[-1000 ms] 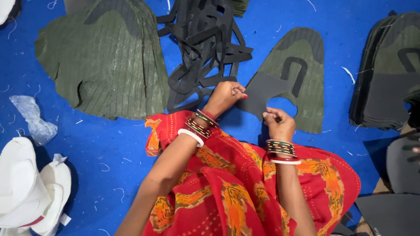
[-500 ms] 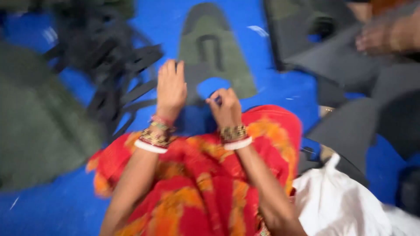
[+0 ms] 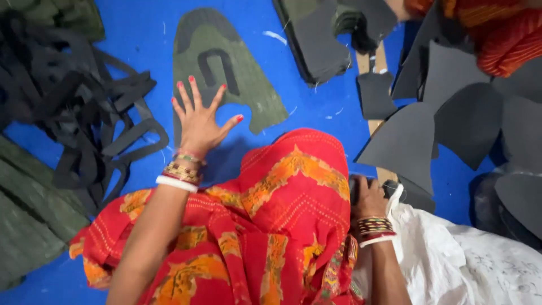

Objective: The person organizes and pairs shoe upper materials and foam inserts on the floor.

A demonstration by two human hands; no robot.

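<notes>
The left hand [image 3: 199, 121] lies spread flat on one green cutout [image 3: 223, 68]; the right hand [image 3: 368, 197] grips a dark piece [image 3: 354, 189] beside the white bag [image 3: 451, 260].

A tangle of black offcut strips [image 3: 84, 124] lies on the blue floor [image 3: 141, 34], dark grey foam panels [image 3: 446, 113] fan out nearby, beside a white sack [image 3: 463, 265].

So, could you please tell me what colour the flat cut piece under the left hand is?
Olive green with a darker cut-out shape, best seen in the head view.
</notes>
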